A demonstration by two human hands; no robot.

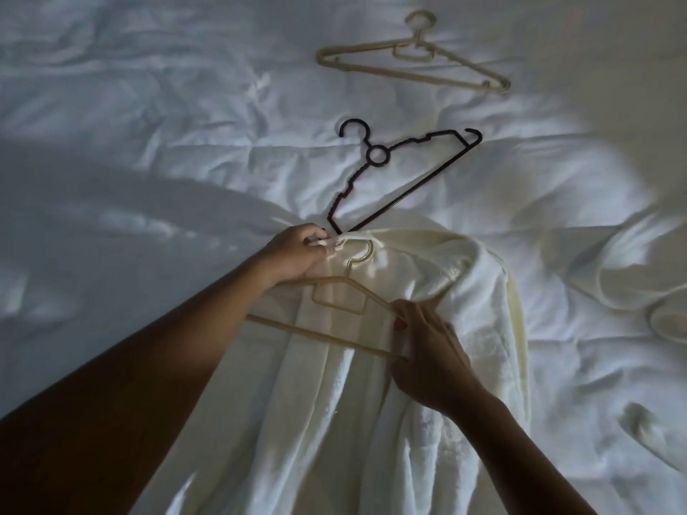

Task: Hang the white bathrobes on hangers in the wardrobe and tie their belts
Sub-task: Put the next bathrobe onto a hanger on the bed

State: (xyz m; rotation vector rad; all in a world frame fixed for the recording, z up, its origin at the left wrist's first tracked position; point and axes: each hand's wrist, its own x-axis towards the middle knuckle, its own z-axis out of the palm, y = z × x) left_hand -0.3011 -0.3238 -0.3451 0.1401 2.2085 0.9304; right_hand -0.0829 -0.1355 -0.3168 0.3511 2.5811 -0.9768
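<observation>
The left hand [297, 252] pinches the bathrobe [464, 291] at its collar in a tight grip, just beside the hook of the beige hanger [316, 334]. The right hand [427, 347] curls narrowly round that hanger's right arm, at 4 o'clock from the left hand. The hanger lies on top of the robe, which is spread on the bed [148, 105]. The right fingers hide the hanger's end, and I cannot tell whether it sits inside the shoulder. The robe's hem runs off at 6 o'clock. A black hanger [409, 188] touches the collar at 12, with a second beige hanger [409, 73] beyond. A belt [602, 284] curls at 3, cut by the edge. Open sheet lies at 9.
</observation>
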